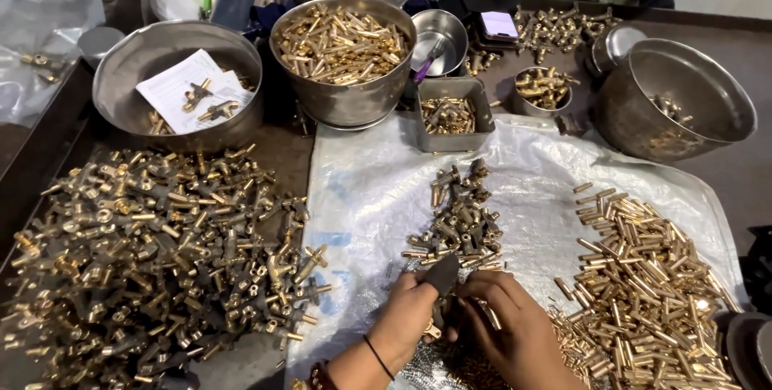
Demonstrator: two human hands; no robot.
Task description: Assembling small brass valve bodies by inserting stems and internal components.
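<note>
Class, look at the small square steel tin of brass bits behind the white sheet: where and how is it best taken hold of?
Probably grip the square tin by its near rim, coming from above and the front: its top is open, and bowls crowd it behind.

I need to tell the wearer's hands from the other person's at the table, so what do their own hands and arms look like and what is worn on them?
Both are bare, with no gloves and no sleeves in view. The left hand has a thin black band around the wrist, and further down the forearm a dark red bangle shows at the frame's bottom edge. The right hand shows no ring, band or watch.
</note>
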